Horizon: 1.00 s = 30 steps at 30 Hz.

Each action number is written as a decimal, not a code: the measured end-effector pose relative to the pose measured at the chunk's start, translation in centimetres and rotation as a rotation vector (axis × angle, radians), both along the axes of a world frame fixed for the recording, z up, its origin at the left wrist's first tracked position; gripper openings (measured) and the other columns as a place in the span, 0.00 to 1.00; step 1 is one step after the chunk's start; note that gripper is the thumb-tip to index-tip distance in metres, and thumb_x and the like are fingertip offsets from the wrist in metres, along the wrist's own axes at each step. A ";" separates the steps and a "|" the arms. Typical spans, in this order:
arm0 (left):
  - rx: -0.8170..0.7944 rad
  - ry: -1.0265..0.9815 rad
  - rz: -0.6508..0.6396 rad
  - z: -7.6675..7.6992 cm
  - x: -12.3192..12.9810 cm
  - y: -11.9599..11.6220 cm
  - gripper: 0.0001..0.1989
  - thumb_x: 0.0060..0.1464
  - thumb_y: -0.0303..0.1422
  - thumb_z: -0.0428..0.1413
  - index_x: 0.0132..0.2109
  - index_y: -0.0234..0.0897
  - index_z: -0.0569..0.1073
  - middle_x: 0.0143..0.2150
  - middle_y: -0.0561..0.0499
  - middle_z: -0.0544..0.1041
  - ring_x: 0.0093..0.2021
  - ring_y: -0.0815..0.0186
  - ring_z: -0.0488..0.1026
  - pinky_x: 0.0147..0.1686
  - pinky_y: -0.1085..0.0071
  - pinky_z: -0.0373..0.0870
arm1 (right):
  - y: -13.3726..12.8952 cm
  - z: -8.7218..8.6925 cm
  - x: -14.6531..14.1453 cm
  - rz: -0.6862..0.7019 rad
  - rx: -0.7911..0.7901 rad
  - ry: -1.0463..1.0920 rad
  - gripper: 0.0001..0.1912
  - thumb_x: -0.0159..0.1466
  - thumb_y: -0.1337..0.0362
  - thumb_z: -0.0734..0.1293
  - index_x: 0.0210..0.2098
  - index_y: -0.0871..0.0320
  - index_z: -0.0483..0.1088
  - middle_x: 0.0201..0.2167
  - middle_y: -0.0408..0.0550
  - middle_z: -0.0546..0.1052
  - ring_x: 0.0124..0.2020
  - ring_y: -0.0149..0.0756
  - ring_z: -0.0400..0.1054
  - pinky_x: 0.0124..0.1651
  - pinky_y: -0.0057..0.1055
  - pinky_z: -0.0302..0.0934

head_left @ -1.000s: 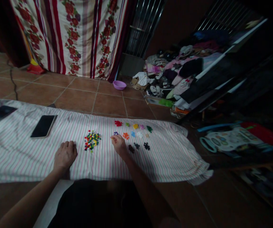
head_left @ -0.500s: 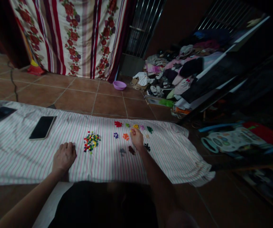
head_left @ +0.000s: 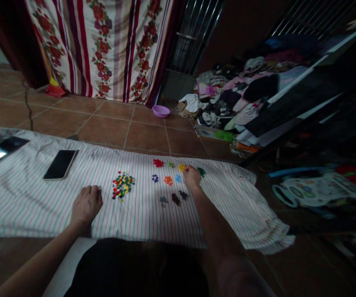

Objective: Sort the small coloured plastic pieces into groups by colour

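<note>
My right hand is over the sorted piles, its fingers pinched together; whatever they hold is hidden. Beside its fingertips lie a yellow pile and a light blue pile of small pieces. Just right of the hand, a dark green pile shows partly. My left hand rests on the striped cloth with fingers curled under, their inside out of sight. To its right is a mixed heap of small coloured pieces. Red, orange, purple and brown piles sit between.
Two dark phone-like devices, one near and one farther left, lie on the cloth. Beyond, a purple basin stands on the tiled floor by a floral curtain. Heaped clothes fill the back right.
My right hand has moved right, from beside the orange pile past the yellow one, uncovering the light blue pile. My left hand stays on the cloth. The view has shifted slightly.
</note>
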State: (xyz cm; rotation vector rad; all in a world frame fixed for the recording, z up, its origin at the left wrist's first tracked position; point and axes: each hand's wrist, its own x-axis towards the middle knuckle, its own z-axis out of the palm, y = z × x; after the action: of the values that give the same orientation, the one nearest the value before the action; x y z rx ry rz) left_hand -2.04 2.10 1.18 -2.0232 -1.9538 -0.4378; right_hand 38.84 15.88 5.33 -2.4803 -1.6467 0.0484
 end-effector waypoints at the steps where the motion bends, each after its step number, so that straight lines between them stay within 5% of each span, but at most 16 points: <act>1: 0.001 0.004 0.003 0.0 0.0 0.0 0.12 0.60 0.33 0.42 0.34 0.37 0.68 0.30 0.46 0.70 0.35 0.60 0.66 0.40 0.64 0.61 | 0.1 -0.1 -0.1 -0.002 -0.015 -0.008 0.13 0.65 0.66 0.60 0.42 0.56 0.76 0.40 0.53 0.78 0.43 0.39 0.71 0.40 0.29 0.60; 21: -0.051 0.024 0.016 0.0 -0.1 0.0 0.11 0.60 0.33 0.42 0.35 0.37 0.67 0.30 0.47 0.70 0.36 0.59 0.67 0.41 0.63 0.62 | 0.4 -0.4 1.0 0.046 -0.011 -0.004 0.14 0.64 0.67 0.61 0.43 0.52 0.77 0.41 0.49 0.79 0.42 0.38 0.71 0.40 0.28 0.60; 30: -0.068 -0.031 0.029 -0.2 0.0 0.0 0.13 0.60 0.33 0.41 0.36 0.37 0.68 0.32 0.45 0.70 0.37 0.58 0.66 0.41 0.63 0.61 | -1.8 0.7 1.0 0.140 0.167 0.029 0.14 0.63 0.68 0.60 0.41 0.56 0.76 0.38 0.49 0.79 0.39 0.36 0.71 0.41 0.28 0.59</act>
State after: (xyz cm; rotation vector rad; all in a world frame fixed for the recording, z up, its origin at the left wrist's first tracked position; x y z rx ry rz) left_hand -2.07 2.09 0.97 -2.0379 -2.0401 -0.4038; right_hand 39.84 14.07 6.01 -2.2303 -1.7334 -0.0344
